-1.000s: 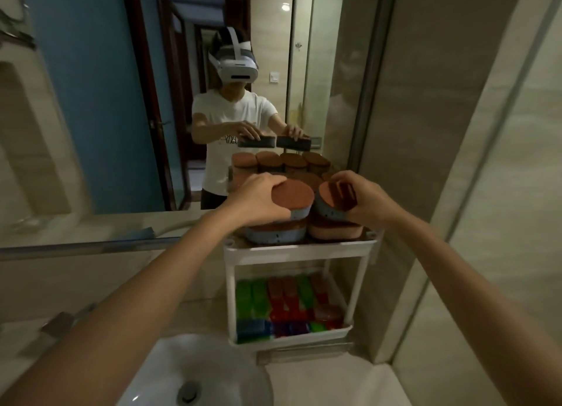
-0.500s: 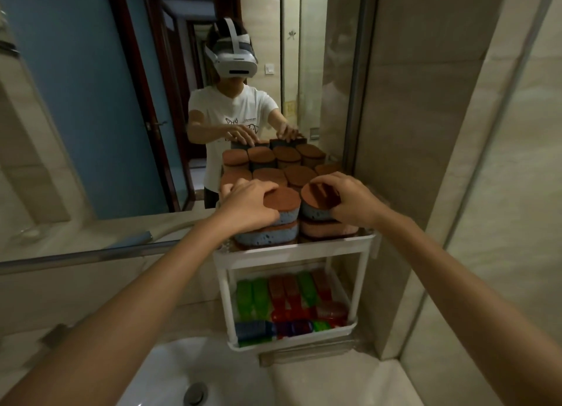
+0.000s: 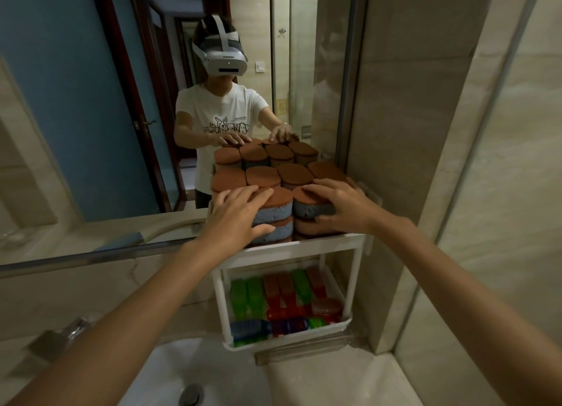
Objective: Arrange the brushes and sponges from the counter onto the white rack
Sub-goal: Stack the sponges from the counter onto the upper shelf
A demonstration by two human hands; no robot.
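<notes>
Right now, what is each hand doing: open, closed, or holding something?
Left hand: open, fingers flat on the left sponge stack.
Right hand: closed, gripping the top right sponge.

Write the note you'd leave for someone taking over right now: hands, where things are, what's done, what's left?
Left hand: flat on the left front sponge, on top of the white rack.
Right hand: grips the right front sponge, on the stack beside it.
Done: rack top packed with stacked sponges; brushes lie in the lower tray.
Left: release both, then check the counter, little of which shows.
</notes>
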